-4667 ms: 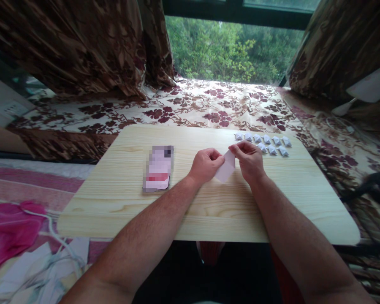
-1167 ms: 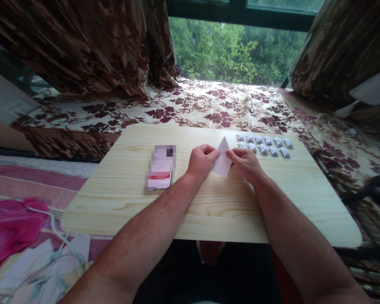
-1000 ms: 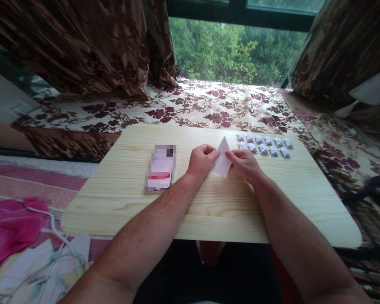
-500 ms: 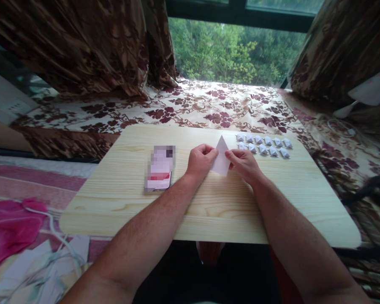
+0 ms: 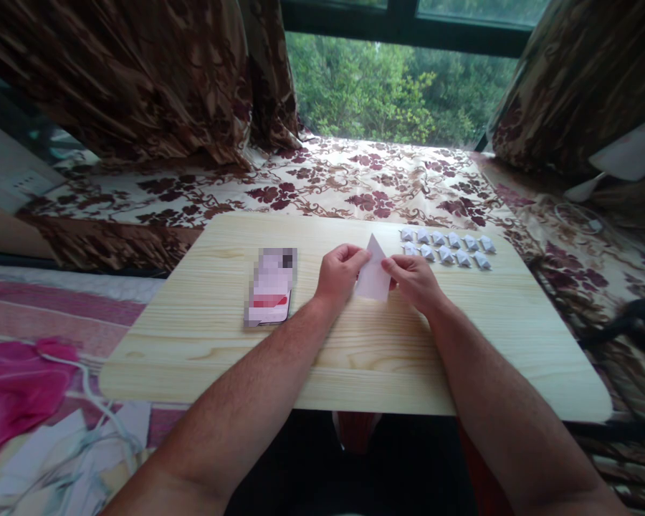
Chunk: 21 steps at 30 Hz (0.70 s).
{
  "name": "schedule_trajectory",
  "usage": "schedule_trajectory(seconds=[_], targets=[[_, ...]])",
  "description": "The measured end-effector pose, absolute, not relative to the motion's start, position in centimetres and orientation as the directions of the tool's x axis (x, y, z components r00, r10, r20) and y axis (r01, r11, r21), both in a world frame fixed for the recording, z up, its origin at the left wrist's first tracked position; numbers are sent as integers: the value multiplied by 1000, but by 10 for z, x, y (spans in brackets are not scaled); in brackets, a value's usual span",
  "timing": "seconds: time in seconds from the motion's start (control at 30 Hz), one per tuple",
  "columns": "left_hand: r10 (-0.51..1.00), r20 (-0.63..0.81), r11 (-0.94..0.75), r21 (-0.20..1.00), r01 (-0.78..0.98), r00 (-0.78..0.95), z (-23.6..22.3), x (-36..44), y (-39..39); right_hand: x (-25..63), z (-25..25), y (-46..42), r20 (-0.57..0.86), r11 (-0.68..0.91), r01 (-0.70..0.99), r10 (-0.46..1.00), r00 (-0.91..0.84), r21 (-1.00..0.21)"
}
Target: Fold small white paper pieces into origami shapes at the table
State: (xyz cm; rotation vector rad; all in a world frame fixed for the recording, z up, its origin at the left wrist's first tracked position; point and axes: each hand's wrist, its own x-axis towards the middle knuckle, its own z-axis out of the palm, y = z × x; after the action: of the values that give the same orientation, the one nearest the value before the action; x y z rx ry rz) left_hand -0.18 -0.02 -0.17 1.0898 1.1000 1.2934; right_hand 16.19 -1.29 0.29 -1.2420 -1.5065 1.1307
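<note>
A white folded paper point(image 5: 373, 276), pointed at the top, stands upright between my two hands above the middle of the light wooden table point(image 5: 355, 358). My left hand point(image 5: 337, 274) pinches its left edge with thumb and fingers closed. On the paper's right edge my right hand point(image 5: 415, 279) pinches in the same way. Both forearms rest over the near half of the table.
Several small folded white paper pieces point(image 5: 446, 247) lie in two rows at the table's far right. A phone point(image 5: 271, 295) lies left of my hands. Floral cloth point(image 5: 355, 179) and curtains lie beyond the table; pink fabric point(image 5: 11, 380) and white cables sit at lower left.
The paper, held slanted 4.7 s ago, now stands with its point up. Over the last second both hands and the paper have hardly moved.
</note>
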Motion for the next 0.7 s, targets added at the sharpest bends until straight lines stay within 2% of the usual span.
schedule_trajectory(seconds=[0.17,0.3,0.7], targets=[[999,-3,17,964,-265,51,0,-2,-2,159,5,-16,35,86,221,974,-222,-972],[995,-21,49,959,-279,101,-1,-2,-3,159,1,-17,38,116,267,960,-279,-957],[999,-37,45,954,-296,35,-6,-2,-1,158,-3,-17,39,143,302,945,-325,-943]])
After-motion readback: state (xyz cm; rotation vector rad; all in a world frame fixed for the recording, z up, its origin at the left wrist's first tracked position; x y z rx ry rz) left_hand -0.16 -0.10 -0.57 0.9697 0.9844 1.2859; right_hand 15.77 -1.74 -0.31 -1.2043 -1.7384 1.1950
